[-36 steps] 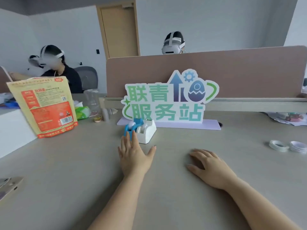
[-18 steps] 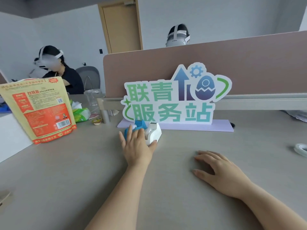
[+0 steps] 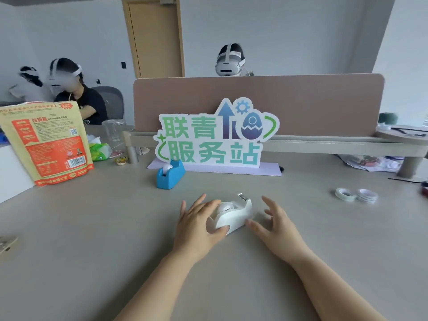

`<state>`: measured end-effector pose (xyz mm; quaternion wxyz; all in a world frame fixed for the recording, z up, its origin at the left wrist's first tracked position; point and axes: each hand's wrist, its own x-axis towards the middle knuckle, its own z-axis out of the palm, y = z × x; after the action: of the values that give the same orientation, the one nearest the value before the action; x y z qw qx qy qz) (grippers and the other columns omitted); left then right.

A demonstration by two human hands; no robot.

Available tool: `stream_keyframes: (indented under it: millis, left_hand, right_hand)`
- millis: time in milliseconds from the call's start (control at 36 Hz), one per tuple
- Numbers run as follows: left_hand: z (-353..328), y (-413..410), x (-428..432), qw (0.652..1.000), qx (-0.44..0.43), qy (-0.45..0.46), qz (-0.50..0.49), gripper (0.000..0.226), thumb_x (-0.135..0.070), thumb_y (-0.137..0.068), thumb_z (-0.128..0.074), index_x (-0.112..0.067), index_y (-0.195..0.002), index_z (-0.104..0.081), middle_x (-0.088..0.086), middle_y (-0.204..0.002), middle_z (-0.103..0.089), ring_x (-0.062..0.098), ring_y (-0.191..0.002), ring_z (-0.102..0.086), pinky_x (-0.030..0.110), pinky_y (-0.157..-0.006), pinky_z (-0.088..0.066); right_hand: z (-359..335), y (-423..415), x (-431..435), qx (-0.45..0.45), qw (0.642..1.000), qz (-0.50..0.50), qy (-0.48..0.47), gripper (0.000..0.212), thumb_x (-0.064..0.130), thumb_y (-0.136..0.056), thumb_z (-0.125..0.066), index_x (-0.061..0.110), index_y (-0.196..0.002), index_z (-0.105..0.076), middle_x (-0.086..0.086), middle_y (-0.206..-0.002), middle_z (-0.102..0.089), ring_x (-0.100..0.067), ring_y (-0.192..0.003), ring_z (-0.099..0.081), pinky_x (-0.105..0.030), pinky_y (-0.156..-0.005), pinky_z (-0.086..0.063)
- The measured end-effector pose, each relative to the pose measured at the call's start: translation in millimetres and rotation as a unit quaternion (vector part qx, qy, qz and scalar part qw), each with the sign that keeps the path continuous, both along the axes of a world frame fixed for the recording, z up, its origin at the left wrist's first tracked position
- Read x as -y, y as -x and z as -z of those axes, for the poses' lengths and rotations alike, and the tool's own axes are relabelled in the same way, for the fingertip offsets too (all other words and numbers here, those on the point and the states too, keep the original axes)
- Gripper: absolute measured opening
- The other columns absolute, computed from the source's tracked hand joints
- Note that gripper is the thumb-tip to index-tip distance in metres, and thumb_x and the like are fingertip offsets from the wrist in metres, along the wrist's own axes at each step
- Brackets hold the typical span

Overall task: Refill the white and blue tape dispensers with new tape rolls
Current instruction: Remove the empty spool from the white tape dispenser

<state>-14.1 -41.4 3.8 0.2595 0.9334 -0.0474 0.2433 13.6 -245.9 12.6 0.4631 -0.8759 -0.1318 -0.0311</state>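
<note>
The white tape dispenser (image 3: 238, 216) sits on the grey desk in front of me, its cutter end pointing up and right. My left hand (image 3: 196, 225) grips its rear end, thumb against the near side and fingers over the far side. My right hand (image 3: 276, 224) hovers just right of it with spread fingers, holding nothing, its thumb tip close to the base. The blue tape dispenser (image 3: 170, 176) stands farther back, in front of the sign. Two tape rolls (image 3: 345, 194) (image 3: 367, 195) lie flat at the right of the desk.
A standing sign (image 3: 215, 135) with green characters backs onto a brown divider (image 3: 324, 100). An orange and tan pouch (image 3: 48, 140) stands at the left, with a clear cup (image 3: 113, 129) and small items beside it. People with headsets sit behind.
My left hand took the white dispenser from beside the blue one and pulled it toward me. My right hand lifted off the desk and moved up to the dispenser. The view shifted, showing the tape rolls.
</note>
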Motion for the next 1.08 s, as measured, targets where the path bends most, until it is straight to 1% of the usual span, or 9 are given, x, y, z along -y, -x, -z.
stream_keyframes:
  millis: [83, 167, 222, 333, 472, 528, 611, 806, 1083]
  left_hand:
    - [-5, 25, 16, 0.997, -0.026, 0.046, 0.052, 0.062, -0.045, -0.071, -0.065, -0.032, -0.129, -0.05, -0.024, -0.135, -0.047, -0.006, -0.14, -0.016, 0.035, -0.119, 0.003]
    - [-13, 49, 28, 0.988, -0.078, 0.089, 0.095, 0.058, -0.026, -0.078, -0.073, -0.035, -0.129, -0.048, -0.047, -0.119, -0.019, -0.023, -0.121, 0.003, 0.025, -0.115, 0.006]
    - [-13, 59, 31, 0.981, -0.107, 0.107, 0.122, 0.059, -0.024, -0.077, -0.073, -0.046, -0.125, -0.046, -0.047, -0.126, -0.012, -0.016, -0.129, 0.007, 0.022, -0.111, 0.003]
    - [-14, 69, 35, 0.968, -0.158, 0.146, 0.132, 0.062, -0.028, -0.074, -0.075, -0.064, -0.112, -0.042, -0.016, -0.156, -0.014, 0.014, -0.146, 0.007, 0.028, -0.114, -0.002]
    - [-13, 71, 35, 0.959, -0.152, 0.198, 0.135, 0.063, -0.037, -0.073, -0.078, -0.056, -0.124, -0.046, -0.02, -0.149, -0.033, -0.004, -0.142, -0.017, 0.025, -0.117, -0.018]
    - [-13, 66, 38, 0.957, -0.112, 0.232, 0.131, 0.052, -0.039, -0.074, -0.076, -0.047, -0.121, -0.054, -0.027, -0.134, -0.049, -0.019, -0.125, -0.035, 0.007, -0.104, -0.03]
    - [-14, 55, 49, 0.958, -0.045, 0.266, 0.1, 0.033, -0.036, -0.078, -0.073, -0.037, -0.11, -0.066, -0.024, -0.117, -0.061, -0.017, -0.111, -0.048, -0.003, -0.087, -0.033]
    - [-11, 33, 61, 0.946, -0.018, 0.299, 0.123, 0.01, -0.018, -0.084, -0.069, -0.026, -0.089, -0.072, -0.01, -0.104, -0.069, -0.005, -0.1, -0.06, 0.006, -0.086, -0.041]
    - [-12, 15, 56, 0.945, -0.054, 0.303, 0.111, 0.008, -0.029, -0.081, -0.07, -0.032, -0.087, -0.072, -0.019, -0.098, -0.072, -0.001, -0.097, -0.064, 0.021, -0.085, -0.047]
  right_hand:
    - [-2, 25, 18, -0.014, 1.0, -0.028, -0.001, 0.084, 0.045, -0.074, -0.073, 0.031, -0.143, -0.028, 0.008, -0.143, -0.041, -0.009, -0.131, -0.041, -0.028, -0.104, -0.037]
    - [-2, 45, 36, -0.02, 0.998, -0.056, -0.006, 0.083, 0.042, -0.072, -0.077, 0.031, -0.141, -0.032, 0.016, -0.137, -0.045, -0.001, -0.124, -0.043, -0.019, -0.098, -0.036]
    - [-2, 54, 44, -0.02, 0.998, -0.066, -0.01, 0.08, 0.039, -0.071, -0.079, 0.032, -0.139, -0.035, 0.019, -0.133, -0.048, 0.002, -0.118, -0.047, -0.012, -0.093, -0.035]
    - [-4, 60, 49, -0.022, 0.997, -0.073, -0.017, 0.067, 0.03, -0.071, -0.08, 0.034, -0.128, -0.045, 0.022, -0.115, -0.057, 0.015, -0.092, -0.054, -0.001, -0.074, -0.039]
    - [-4, 58, 49, -0.025, 0.996, -0.074, -0.037, 0.059, 0.022, -0.07, -0.082, 0.033, -0.117, -0.049, 0.016, -0.107, -0.062, 0.015, -0.087, -0.056, -0.001, -0.069, -0.041]
    - [-1, 55, 49, -0.022, 0.996, -0.07, -0.042, 0.058, 0.021, -0.069, -0.083, 0.034, -0.115, -0.05, 0.015, -0.106, -0.063, 0.012, -0.088, -0.058, -0.002, -0.069, -0.041]
    - [2, 49, 47, -0.016, 0.997, -0.06, -0.054, 0.057, 0.019, -0.07, -0.082, 0.033, -0.114, -0.049, 0.017, -0.103, -0.063, 0.012, -0.085, -0.06, -0.003, -0.068, -0.042]
    - [3, 35, 43, 0.001, 0.998, -0.049, -0.046, 0.061, 0.02, -0.073, -0.079, 0.024, -0.126, -0.049, 0.018, -0.1, -0.062, 0.018, -0.075, -0.055, 0.0, -0.065, -0.039]
    - [1, 28, 44, 0.01, 0.998, -0.038, -0.041, 0.058, 0.02, -0.073, -0.08, 0.025, -0.123, -0.051, 0.025, -0.098, -0.06, 0.021, -0.08, -0.054, 0.002, -0.067, -0.037]
